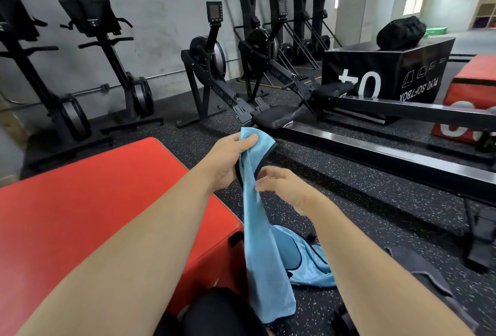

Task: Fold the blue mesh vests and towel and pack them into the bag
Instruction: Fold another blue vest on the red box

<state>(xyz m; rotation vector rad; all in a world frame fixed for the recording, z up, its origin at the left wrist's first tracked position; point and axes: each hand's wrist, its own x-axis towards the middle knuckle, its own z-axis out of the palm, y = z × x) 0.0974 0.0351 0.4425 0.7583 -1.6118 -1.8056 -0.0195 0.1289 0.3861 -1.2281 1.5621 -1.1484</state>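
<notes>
Left grip (228, 161) pinches limp blue mesh vest (259, 241) | right grip (284, 188) blurred, hold unclear

The blue mesh vest (257, 228) is thin cloth with a fine ribbed weave, a faint sheen and dark binding. The red soft box (94, 201) has a smooth, matt, vinyl-like cover. The floor (362, 201) looks like rough, speckled black rubber. The rowing machine rail (375, 152) is glossy metal.
</notes>
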